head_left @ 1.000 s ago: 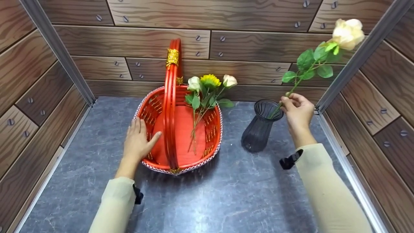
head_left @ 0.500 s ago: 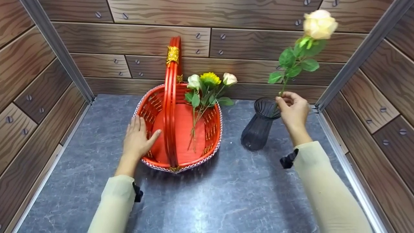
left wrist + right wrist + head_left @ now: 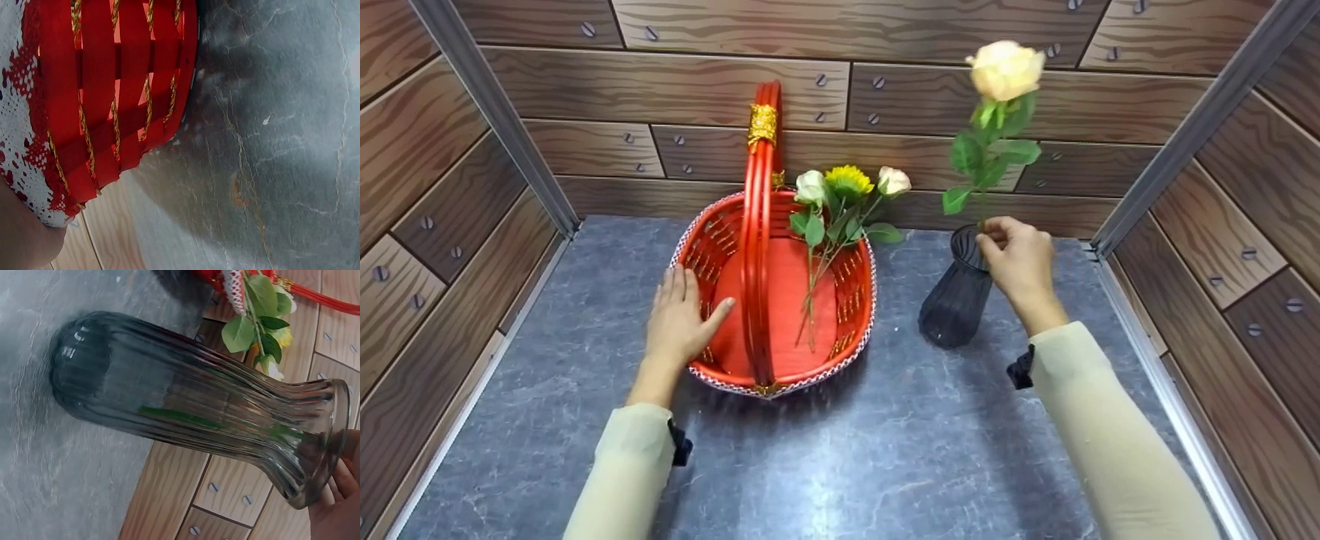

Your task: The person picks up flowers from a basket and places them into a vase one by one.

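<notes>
The right hand (image 3: 1020,259) pinches the stem of a cream rose (image 3: 1005,69) whose lower end stands inside the dark ribbed glass vase (image 3: 960,296). The left hand (image 3: 679,322) rests flat, fingers straight, on the rim of the red woven basket (image 3: 851,300), which holds a sunflower (image 3: 847,180) and two pale roses (image 3: 810,187). Both containers stand on a grey marbled surface (image 3: 847,457) enclosed by wood-plank walls (image 3: 675,97).

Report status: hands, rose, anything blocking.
Right hand pinches rose stem, upright in vase. Left hand flat on basket rim. Nothing blocking.
</notes>
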Demonstrator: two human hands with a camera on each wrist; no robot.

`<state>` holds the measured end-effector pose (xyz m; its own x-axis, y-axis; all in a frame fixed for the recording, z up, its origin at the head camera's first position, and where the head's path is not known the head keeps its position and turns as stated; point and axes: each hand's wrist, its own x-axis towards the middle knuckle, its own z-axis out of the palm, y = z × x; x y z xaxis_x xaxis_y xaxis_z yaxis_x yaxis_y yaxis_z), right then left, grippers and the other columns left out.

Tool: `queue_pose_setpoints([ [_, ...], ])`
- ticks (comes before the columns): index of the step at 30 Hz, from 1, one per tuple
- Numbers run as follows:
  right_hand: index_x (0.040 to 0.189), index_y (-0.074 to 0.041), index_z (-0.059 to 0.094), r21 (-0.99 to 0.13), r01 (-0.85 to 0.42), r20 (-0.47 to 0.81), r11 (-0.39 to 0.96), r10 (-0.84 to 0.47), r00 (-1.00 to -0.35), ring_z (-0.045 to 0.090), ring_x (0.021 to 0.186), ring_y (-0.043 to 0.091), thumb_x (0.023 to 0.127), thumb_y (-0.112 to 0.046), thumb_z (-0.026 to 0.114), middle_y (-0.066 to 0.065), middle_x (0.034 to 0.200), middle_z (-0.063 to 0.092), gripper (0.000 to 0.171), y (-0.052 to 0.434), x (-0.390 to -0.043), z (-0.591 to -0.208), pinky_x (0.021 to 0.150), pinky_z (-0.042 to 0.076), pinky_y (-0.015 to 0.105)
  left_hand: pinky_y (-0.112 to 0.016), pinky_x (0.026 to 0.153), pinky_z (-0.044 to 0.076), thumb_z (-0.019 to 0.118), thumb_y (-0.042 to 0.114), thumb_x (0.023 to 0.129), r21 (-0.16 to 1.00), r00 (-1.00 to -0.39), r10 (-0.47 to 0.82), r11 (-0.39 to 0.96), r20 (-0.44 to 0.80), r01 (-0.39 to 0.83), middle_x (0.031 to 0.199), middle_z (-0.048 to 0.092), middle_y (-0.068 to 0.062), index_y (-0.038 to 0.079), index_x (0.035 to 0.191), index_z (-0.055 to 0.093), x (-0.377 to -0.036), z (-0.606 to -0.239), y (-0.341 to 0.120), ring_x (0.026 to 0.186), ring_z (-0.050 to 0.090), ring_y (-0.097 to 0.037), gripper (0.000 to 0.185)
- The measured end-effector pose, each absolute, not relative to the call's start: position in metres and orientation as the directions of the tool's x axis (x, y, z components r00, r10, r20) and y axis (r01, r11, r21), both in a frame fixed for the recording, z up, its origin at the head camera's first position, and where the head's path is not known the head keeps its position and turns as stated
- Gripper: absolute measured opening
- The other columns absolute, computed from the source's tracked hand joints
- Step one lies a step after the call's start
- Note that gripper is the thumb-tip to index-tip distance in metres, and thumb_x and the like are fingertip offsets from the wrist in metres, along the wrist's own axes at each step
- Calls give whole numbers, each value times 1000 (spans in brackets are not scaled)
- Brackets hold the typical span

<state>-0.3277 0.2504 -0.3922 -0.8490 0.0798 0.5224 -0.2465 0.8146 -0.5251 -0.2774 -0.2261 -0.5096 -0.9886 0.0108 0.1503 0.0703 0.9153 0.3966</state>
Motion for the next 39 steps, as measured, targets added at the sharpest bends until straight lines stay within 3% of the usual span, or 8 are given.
queue_pose_setpoints([
  [3, 100, -2, 75, -448, -243, 505, 860, 20, -863, 73, 81, 33, 87, -11, 73, 14, 91, 77, 16, 248, -328, -392, 78, 53, 49, -55, 124, 8, 39, 66, 98, 387, -989, 9, 920, 149, 67, 163, 11, -29, -11, 154, 17, -278, -509, -226, 152, 4, -43, 98],
  [9, 102, -4, 76, -343, -202, 388, 917, -57, -920, 72, 88, 37, 90, -13, 71, 14, 95, 77, 16, 245, -330, -384, 82, 53, 54, -55, 124, 9, 39, 66, 98, 371, -988, 13, 926, 153, 70, 162, 11, -30, -12, 154, 17, -280, -507, -226, 152, 5, -44, 98],
  [24, 105, -4, 75, -237, -169, 101, 957, -149, -984, 67, 89, 39, 89, -15, 73, 15, 92, 73, 19, 242, -338, -365, 77, 52, 53, -55, 124, 6, 38, 66, 98, 381, -989, 11, 922, 145, 66, 163, 9, -30, -11, 154, 16, -281, -507, -227, 152, 1, -43, 98],
  [28, 105, -3, 76, -244, -174, 87, 954, -158, -984, 66, 90, 41, 89, -14, 73, 17, 93, 74, 20, 242, -339, -363, 78, 52, 55, -55, 124, 7, 37, 67, 98, 377, -990, 11, 924, 141, 64, 163, 8, -29, -10, 154, 15, -280, -508, -227, 152, 2, -44, 98],
  [32, 88, -5, 74, -233, -184, 108, 955, -163, -981, 61, 78, 40, 84, -5, 67, 17, 84, 69, 9, 245, -338, -362, 71, 50, 54, -55, 124, 8, 39, 66, 98, 374, -989, 11, 925, 147, 66, 163, 10, -29, -11, 154, 16, -280, -509, -227, 152, 4, -44, 97],
  [34, 87, -5, 74, -230, -193, 124, 954, -168, -978, 61, 79, 42, 80, 0, 62, 18, 85, 69, 15, 247, -337, -361, 71, 50, 55, -55, 124, 8, 40, 65, 98, 376, -989, 9, 924, 148, 65, 163, 11, -29, -11, 154, 17, -280, -509, -226, 152, 5, -44, 97],
  [39, 104, -5, 77, -255, -205, 150, 945, -171, -974, 65, 95, 49, 80, 5, 59, 20, 99, 74, 32, 253, -332, -357, 81, 51, 61, -54, 124, 6, 40, 66, 98, 380, -990, 5, 923, 139, 58, 163, 10, -29, -11, 154, 18, -279, -510, -225, 152, 5, -43, 98],
])
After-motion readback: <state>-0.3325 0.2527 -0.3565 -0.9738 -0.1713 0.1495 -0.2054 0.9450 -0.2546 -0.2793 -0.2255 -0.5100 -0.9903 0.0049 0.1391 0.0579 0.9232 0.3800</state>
